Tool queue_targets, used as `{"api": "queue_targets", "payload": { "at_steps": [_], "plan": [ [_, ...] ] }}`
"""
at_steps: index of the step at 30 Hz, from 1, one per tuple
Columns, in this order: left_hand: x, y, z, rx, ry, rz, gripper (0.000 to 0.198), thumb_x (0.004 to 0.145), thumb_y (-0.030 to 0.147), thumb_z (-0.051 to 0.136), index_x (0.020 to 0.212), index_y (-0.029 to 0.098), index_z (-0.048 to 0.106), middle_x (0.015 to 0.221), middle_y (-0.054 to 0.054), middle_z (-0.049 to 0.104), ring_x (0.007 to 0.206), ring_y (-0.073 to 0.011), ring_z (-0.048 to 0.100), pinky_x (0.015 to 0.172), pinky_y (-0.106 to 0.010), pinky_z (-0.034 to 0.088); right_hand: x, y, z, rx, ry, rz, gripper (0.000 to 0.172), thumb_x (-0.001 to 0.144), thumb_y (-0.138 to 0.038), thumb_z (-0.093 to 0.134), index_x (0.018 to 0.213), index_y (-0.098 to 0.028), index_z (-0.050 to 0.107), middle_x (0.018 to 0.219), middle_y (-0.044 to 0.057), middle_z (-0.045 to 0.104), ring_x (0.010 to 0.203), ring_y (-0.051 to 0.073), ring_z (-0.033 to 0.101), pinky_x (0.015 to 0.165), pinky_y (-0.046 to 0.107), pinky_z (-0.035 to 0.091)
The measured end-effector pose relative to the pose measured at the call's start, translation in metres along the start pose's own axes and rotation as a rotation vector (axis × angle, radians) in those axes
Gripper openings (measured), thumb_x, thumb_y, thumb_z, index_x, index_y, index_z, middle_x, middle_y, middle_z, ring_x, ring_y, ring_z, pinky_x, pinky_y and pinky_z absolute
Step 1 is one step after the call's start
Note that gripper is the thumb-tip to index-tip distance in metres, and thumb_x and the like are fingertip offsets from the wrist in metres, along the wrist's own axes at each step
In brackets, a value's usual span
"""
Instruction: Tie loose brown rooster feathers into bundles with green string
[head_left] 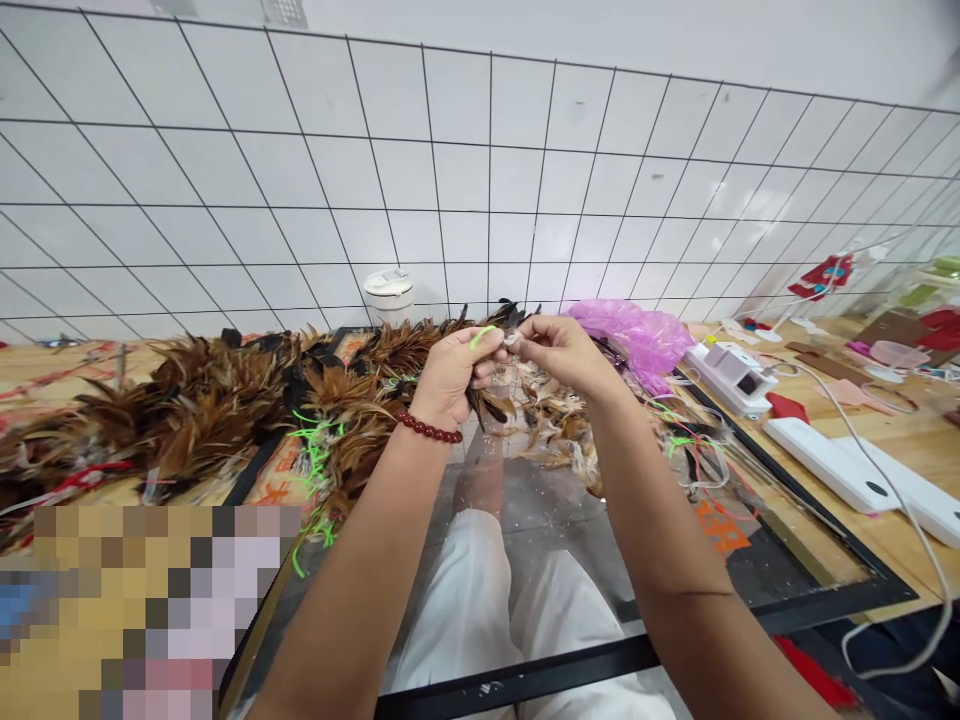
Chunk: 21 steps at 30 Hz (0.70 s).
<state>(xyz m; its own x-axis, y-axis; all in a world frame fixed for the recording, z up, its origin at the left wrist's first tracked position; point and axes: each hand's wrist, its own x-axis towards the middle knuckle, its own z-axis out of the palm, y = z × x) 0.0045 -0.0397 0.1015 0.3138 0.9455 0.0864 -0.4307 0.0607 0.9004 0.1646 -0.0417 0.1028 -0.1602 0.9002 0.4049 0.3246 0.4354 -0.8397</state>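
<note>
My left hand (pixel 451 380) is closed on a small bunch of dark brown feathers (pixel 493 408), whose tips hang below the fingers. A short bright green string (pixel 482 336) lies over its thumb. My right hand (pixel 564 350) meets it from the right, thumb and forefinger pinched at the whitish quill end of the same bunch. Exactly what lies between those fingertips is too small to make out. Beneath my hands, loose tan feathers (pixel 559 415) lie on a black-framed glass panel (pixel 540 540). Heaps of brown feathers (pixel 341 400) lie to the left, beside several green strings (pixel 319 450).
A white lidded cup (pixel 390 296) stands behind the feathers by the gridded white wall. Pink plastic (pixel 637 335) lies at right of my hands. Beyond the frame's right edge are a white power strip (pixel 731 375), a white cable and long white boxes (pixel 832 465). The lower left is pixelated.
</note>
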Motion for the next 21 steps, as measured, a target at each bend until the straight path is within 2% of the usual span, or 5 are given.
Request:
{"api": "queue_targets", "payload": {
  "at_steps": [4, 7, 11, 15, 21],
  "plan": [
    [0.007, -0.005, -0.003, -0.049, 0.179, 0.128, 0.019, 0.063, 0.019, 0.074, 0.071, 0.012, 0.059, 0.057, 0.001, 0.058, 0.04, -0.0008, 0.035, 0.037, -0.015, 0.02, -0.002, -0.004, 0.01, 0.075, -0.065, 0.021, 0.02, 0.072, -0.034, 0.068, 0.071, -0.015, 0.061, 0.063, 0.0, 0.059, 0.059, 0.011, 0.054, 0.058, 0.025, 0.043],
    [0.009, -0.01, -0.003, -0.012, 0.236, 0.19, 0.018, 0.063, 0.021, 0.073, 0.07, 0.013, 0.058, 0.056, 0.002, 0.057, 0.04, -0.0021, 0.037, 0.037, -0.015, 0.022, -0.001, -0.008, 0.019, 0.174, -0.055, 0.015, 0.018, 0.075, -0.032, 0.065, 0.076, -0.017, 0.057, 0.07, 0.001, 0.061, 0.059, 0.011, 0.056, 0.058, 0.025, 0.045],
    [0.009, -0.015, 0.0, 0.129, 0.228, 0.189, 0.016, 0.068, 0.026, 0.071, 0.07, 0.013, 0.06, 0.054, 0.002, 0.056, 0.04, -0.0033, 0.04, 0.036, -0.016, 0.023, -0.001, -0.008, 0.026, 0.136, 0.061, -0.047, 0.01, 0.08, -0.027, 0.056, 0.079, -0.019, 0.051, 0.07, -0.002, 0.056, 0.063, 0.01, 0.052, 0.06, 0.024, 0.042],
    [0.007, -0.017, 0.004, 0.161, 0.248, 0.201, 0.017, 0.072, 0.026, 0.067, 0.067, 0.013, 0.059, 0.051, 0.003, 0.052, 0.038, -0.0029, 0.037, 0.036, -0.016, 0.022, 0.0, -0.006, 0.027, 0.078, 0.083, -0.052, 0.009, 0.083, -0.027, 0.051, 0.084, -0.019, 0.05, 0.072, -0.002, 0.056, 0.065, 0.011, 0.05, 0.064, 0.025, 0.04],
    [0.009, -0.018, 0.005, 0.123, 0.26, 0.232, 0.019, 0.074, 0.026, 0.068, 0.065, 0.014, 0.056, 0.051, 0.004, 0.051, 0.037, -0.002, 0.035, 0.037, -0.016, 0.021, -0.003, -0.009, 0.022, -0.244, 0.155, -0.1, 0.03, 0.083, -0.023, 0.052, 0.112, -0.018, 0.056, 0.07, -0.002, 0.055, 0.062, 0.013, 0.047, 0.065, 0.027, 0.038]
  ]
}}
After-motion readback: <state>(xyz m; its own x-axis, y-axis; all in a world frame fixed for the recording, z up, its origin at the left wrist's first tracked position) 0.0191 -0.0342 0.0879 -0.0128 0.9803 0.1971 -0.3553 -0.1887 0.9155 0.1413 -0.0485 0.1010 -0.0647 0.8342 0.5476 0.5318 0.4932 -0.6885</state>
